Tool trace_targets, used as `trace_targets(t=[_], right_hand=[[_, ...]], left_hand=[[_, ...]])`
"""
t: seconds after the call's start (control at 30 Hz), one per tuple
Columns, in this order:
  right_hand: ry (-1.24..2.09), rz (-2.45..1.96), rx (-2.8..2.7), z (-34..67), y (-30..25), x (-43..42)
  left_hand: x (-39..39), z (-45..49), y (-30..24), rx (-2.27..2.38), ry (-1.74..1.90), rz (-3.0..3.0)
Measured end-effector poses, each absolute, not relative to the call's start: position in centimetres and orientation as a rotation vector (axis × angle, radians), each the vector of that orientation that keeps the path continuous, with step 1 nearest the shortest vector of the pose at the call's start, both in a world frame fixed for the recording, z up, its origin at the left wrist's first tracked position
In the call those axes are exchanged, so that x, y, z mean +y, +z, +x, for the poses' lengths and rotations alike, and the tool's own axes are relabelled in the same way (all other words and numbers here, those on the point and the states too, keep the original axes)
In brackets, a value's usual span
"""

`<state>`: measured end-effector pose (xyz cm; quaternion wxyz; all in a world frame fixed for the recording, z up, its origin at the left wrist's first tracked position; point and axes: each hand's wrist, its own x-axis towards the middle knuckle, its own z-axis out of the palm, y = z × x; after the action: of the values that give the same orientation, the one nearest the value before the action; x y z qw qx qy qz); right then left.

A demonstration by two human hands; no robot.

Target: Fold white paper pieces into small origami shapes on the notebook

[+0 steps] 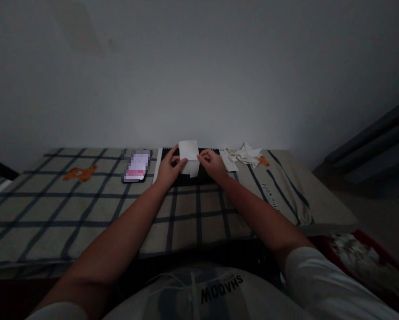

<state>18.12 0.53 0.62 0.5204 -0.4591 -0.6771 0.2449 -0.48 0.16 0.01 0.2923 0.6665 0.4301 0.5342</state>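
Note:
A small white sheet of paper (189, 156) stands partly folded over a black flat pad (204, 178) on the checked bedcloth. My left hand (168, 169) pinches the paper's left edge with closed fingers. My right hand (211, 162) pinches its right edge, thumb and fingers pressed together. Both forearms reach forward from the bottom of the view.
A phone with a lit screen (136, 166) lies left of the pad. A heap of crumpled white paper pieces (242, 155) lies to the right. The checked cloth (86, 209) has orange cartoon prints. A plain wall rises behind; red-patterned fabric (356, 255) sits at lower right.

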Motion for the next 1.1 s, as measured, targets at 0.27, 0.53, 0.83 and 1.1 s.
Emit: trace_targets(t=[0.27,0.53,0.83,1.1], right_hand=[[0.522,-1.066,-1.561,18.0,-1.4,1.6],[0.577,-1.034,-1.649,18.3,-1.3,1.5],[0.517,-1.056,-1.741,18.8,-1.4,1.7],[0.823,-1.001,-1.573,18.8,-1.7,1.8]], left_hand=[[0.1,0.2,0.0,1.122,1.394,1.538],[-0.4,0.4,0.4,1.135,1.398,1.622],[-0.2,1.0,-0.6,0.912,1.315,1.546],[0.1,0.7,-0.4,0.914,1.394,1.461]])
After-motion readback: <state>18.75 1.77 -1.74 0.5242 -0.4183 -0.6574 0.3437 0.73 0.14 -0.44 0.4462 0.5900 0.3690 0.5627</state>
